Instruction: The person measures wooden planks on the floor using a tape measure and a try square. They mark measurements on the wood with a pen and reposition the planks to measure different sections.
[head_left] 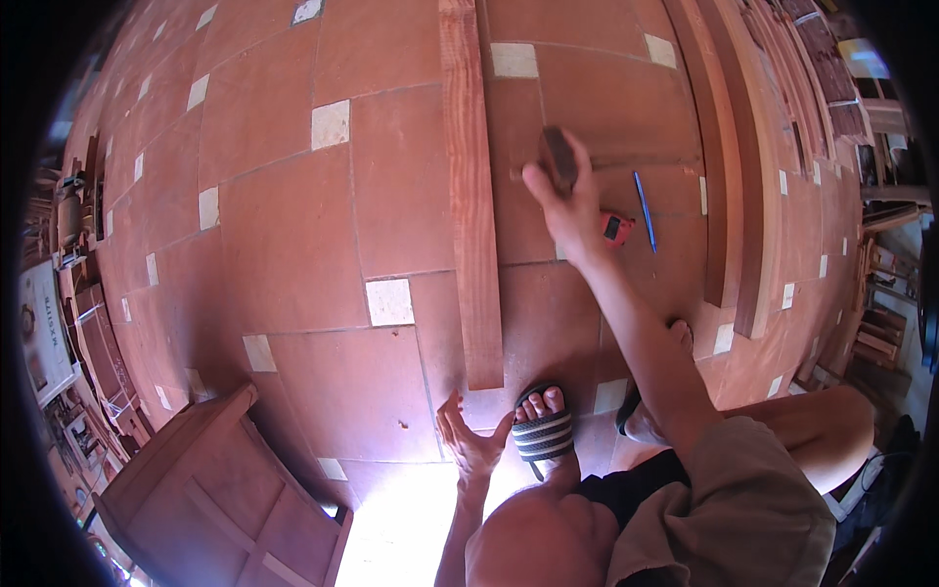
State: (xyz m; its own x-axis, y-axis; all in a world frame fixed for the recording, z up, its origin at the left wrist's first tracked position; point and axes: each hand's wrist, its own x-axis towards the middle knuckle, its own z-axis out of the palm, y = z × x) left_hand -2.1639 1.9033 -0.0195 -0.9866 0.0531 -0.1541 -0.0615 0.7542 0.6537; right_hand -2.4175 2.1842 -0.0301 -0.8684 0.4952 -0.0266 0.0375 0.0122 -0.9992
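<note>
A long reddish wooden beam lies on the tiled floor, running away from me. Just below its near end, my left hand is raised with thumb and fingers apart, holding nothing. My right hand reaches out to the right of the beam, its fingers wrapped round a dark brown block-shaped piece. A thin dark strip stretches to the right beside that hand; whether it joins the block I cannot tell. Under my right wrist sits a red tape measure, with a blue pen beside it.
Two more long beams lie along the right, with stacked boards beyond them. A wooden panelled piece stands at the lower left. My sandalled foot is close to the beam's end. Cluttered shelves line the left edge.
</note>
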